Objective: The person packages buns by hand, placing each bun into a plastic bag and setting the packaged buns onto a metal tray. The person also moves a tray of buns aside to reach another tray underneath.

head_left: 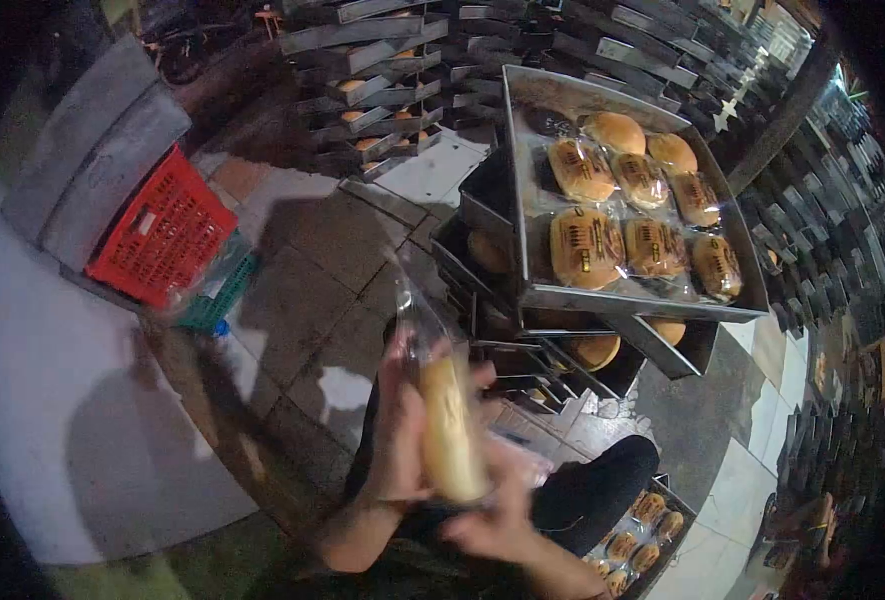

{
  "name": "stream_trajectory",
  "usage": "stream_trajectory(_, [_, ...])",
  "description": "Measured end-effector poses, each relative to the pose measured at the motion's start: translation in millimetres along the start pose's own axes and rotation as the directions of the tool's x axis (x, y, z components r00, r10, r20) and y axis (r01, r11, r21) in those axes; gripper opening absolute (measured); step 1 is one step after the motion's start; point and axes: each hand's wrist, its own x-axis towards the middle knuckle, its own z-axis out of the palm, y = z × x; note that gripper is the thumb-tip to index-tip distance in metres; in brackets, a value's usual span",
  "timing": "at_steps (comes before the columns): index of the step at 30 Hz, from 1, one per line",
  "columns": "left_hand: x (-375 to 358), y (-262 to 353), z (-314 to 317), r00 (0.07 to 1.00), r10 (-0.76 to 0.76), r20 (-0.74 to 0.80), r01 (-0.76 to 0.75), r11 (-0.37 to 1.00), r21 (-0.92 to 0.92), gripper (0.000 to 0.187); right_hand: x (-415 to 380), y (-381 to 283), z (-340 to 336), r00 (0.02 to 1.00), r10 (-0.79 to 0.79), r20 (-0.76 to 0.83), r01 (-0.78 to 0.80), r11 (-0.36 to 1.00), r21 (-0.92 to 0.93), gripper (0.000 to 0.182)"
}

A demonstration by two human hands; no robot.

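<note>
Both hands' grip (blurred) holds bagged bun [451,425]

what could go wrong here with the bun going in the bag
1. The bun sits in a thin clear bag pinched between the left hand and right hand; a loose grip could drop it on the tiled floor.
2. The top tray of wrapped buns rests on an uneven stack and might tip if bumped.
</note>
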Motion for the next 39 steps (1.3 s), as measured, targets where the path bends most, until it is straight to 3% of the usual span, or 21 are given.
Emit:
stream_trajectory(1, [18, 16, 9, 0.996, 0.054, 0.064, -0.045, 0.989, -0.139, 0.064, 12, -17, 10, 0.956, -0.095, 0.277, 0.116, 0.991, -0.060, 0.091])
stream_trajectory(4, [22, -6, -16, 0.900, -0.207, 0.385, 0.232, 0.973, -0.019, 0.062, 12, -18, -11, 0.903, -0.176, 0.393, 0.218, 0.974, -0.064, 0.098])
stream_trajectory(5, [5, -35, -19, 0.686, -0.255, 0.681, 0.046, 0.950, 0.310, 0.063, 20, 21, -28, 0.676, -0.386, 0.628, 0.533, 0.844, -0.055, 0.093])
stream_trajectory(6, [-12, -62, -28, 0.388, -0.392, 0.834, -0.251, 0.826, 0.505, 0.065, 2, -2, -45, 0.940, -0.108, 0.323, 0.061, 0.986, 0.152, 0.090])
stream_trajectory(7, [-19, -59, -48, 0.441, -0.653, 0.616, -0.307, 0.536, 0.787, 0.057, 0, -14, -51, 0.990, -0.005, 0.142, -0.028, 0.973, 0.228, 0.088])
stream_trajectory(9, [1, -59, -41, 0.621, -0.517, 0.589, 0.332, 0.854, 0.400, 0.087, 13, -29, -51, 0.998, -0.031, -0.049, 0.032, 0.999, 0.024, 0.082])
stream_trajectory(10, [17, -26, -7, 0.823, -0.540, 0.178, 0.435, 0.799, 0.415, 0.060, 22, -30, -48, 0.998, -0.051, 0.026, 0.055, 0.984, -0.169, 0.080])
stream_trajectory(12, [22, -23, -17, 0.935, 0.049, 0.351, 0.101, 0.913, -0.396, 0.089, 40, -27, -32, 0.906, 0.044, 0.422, 0.158, 0.888, -0.433, 0.074])
stream_trajectory(13, [25, -14, -15, 0.985, -0.003, 0.174, 0.046, 0.969, -0.244, 0.080, 42, -27, -24, 0.829, 0.121, 0.545, 0.171, 0.875, -0.453, 0.072])
stream_trajectory(16, [30, -31, -45, 0.980, -0.196, -0.041, 0.171, 0.926, -0.335, 0.078, 47, -33, -9, 0.855, 0.041, 0.517, 0.245, 0.847, -0.472, 0.063])
stream_trajectory(18, [18, -51, -62, 0.960, -0.278, 0.020, 0.209, 0.672, -0.710, 0.074, 35, 6, -11, 0.854, -0.092, 0.512, 0.405, 0.736, -0.543, 0.051])
stream_trajectory(21, [41, -66, -90, 0.929, -0.229, 0.290, 0.363, 0.714, -0.598, 0.083, 38, 25, -4, 0.896, -0.107, 0.432, 0.418, 0.531, -0.737, 0.030])
stream_trajectory(22, [46, -47, -76, 0.803, -0.594, -0.044, 0.215, 0.357, -0.909, 0.078, 38, 4, -6, 0.805, -0.091, 0.587, 0.529, 0.559, -0.638, 0.023])
stream_trajectory(26, [44, -21, -47, 0.956, -0.219, -0.196, 0.015, 0.701, -0.713, 0.067, 28, -42, -16, 0.647, -0.442, 0.621, 0.690, 0.686, -0.230, 0.012])
stream_trajectory(30, [45, -11, -25, 1.000, -0.008, -0.028, -0.008, 0.858, -0.513, 0.061, 43, -19, -31, 0.945, 0.149, 0.292, 0.091, 0.737, -0.670, 0.017])
stream_trajectory(31, [45, -11, -23, 1.000, -0.008, -0.020, -0.003, 0.860, -0.511, 0.061, 35, -9, -33, 0.911, 0.369, 0.186, -0.323, 0.917, -0.234, 0.023])
stream_trajectory(32, [45, -10, -22, 1.000, -0.022, -0.001, 0.019, 0.875, -0.484, 0.061, 29, -1, -36, 0.790, 0.575, 0.211, -0.613, 0.735, 0.290, 0.028])
stream_trajectory(33, [43, -10, -20, 0.999, -0.037, 0.019, 0.042, 0.890, -0.454, 0.061, 23, 3, -40, 0.795, 0.569, 0.209, -0.606, 0.739, 0.294, 0.028])
stream_trajectory(35, [40, -12, -10, 0.999, -0.046, 0.008, 0.044, 0.879, -0.475, 0.058, 19, 3, -46, 0.962, 0.201, 0.186, -0.178, 0.975, -0.133, 0.029])
stream_trajectory(36, [39, -14, -9, 0.994, -0.106, -0.011, 0.086, 0.862, -0.500, 0.057, 25, 0, -55, 0.915, -0.079, 0.395, 0.266, 0.854, -0.447, 0.026])
stream_trajectory(39, [40, -29, -7, 0.979, -0.200, -0.046, 0.145, 0.834, -0.532, 0.055, 13, 11, -68, 0.863, 0.151, 0.481, 0.278, 0.653, -0.705, 0.019])
